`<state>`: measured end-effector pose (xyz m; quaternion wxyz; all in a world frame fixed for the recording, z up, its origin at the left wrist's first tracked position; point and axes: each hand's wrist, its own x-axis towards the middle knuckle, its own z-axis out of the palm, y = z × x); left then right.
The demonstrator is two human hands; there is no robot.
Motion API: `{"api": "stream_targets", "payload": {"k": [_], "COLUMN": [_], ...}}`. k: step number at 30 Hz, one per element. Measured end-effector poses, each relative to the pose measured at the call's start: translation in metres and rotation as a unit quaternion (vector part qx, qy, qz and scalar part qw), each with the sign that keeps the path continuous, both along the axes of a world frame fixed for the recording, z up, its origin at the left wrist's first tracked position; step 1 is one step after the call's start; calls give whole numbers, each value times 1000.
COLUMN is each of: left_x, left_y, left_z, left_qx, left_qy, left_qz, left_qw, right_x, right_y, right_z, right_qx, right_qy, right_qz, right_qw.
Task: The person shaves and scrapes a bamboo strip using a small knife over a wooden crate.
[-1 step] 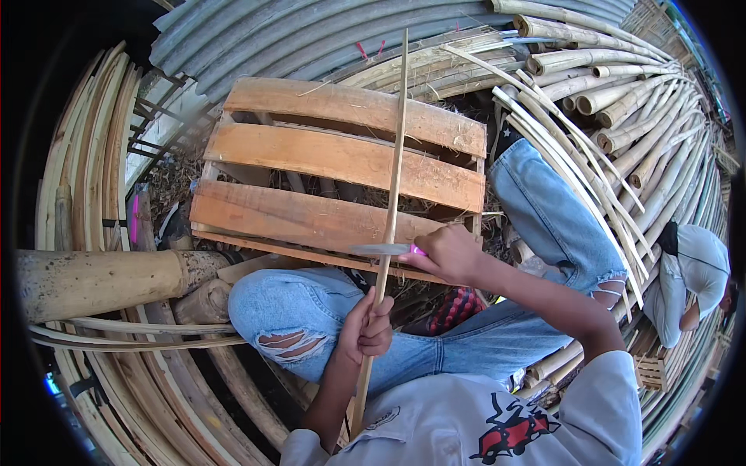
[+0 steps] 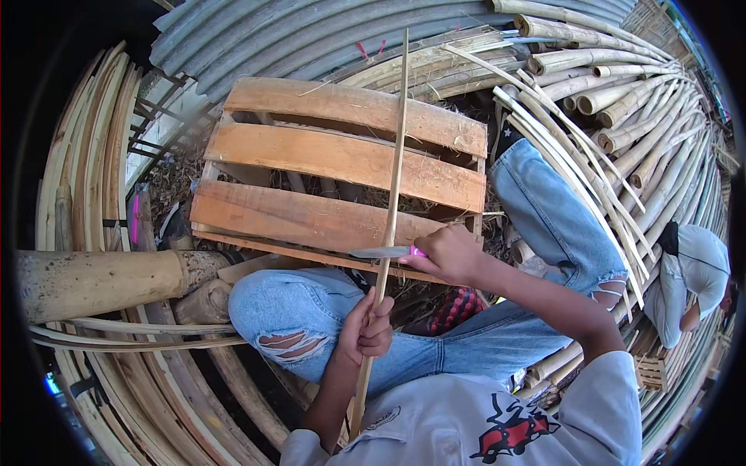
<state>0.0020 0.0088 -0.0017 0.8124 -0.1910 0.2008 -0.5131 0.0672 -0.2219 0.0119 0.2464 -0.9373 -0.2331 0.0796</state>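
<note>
A long, narrow bamboo strip (image 2: 398, 147) runs upright through the middle of the view, from my lap out across the slatted crate. My left hand (image 2: 367, 325) is closed around its lower part, near my bent knee. In my right hand (image 2: 449, 255) is a knife (image 2: 381, 252) with a pink handle, its blade pointing left. The blade lies across the strip a little above my left hand and appears to touch it. The orange-brown wooden crate (image 2: 318, 151) stands in front of me, with shavings on its slats.
Split bamboo strips (image 2: 85, 171) are stacked at the left, by a thick bamboo pole (image 2: 101, 283). Whole bamboo poles (image 2: 622, 101) pile up at the far right. Thin strips (image 2: 575, 171) lean beside my right leg. Another person (image 2: 695, 264) sits at the right edge. Corrugated sheeting (image 2: 311, 39) lies behind the crate.
The knife blade has tilted very slightly against the strip. Both hands and the strip stay in nearly the same place.
</note>
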Motion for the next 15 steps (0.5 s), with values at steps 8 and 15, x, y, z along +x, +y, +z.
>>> {"api": "stream_targets", "payload": {"k": [8,15], "left_x": [1,1], "left_y": [0,-1], "left_z": [4,7], "left_qx": [-68,-111], "left_qy": [53,76], "left_qz": [26,42], "left_qw": [996,990], "right_x": [-2,6], "right_y": [14,16], "right_z": [17,16], "right_qx": [9,50], "right_qy": [4,81], "right_qz": [29,-29], "right_qw": [1000,995]}}
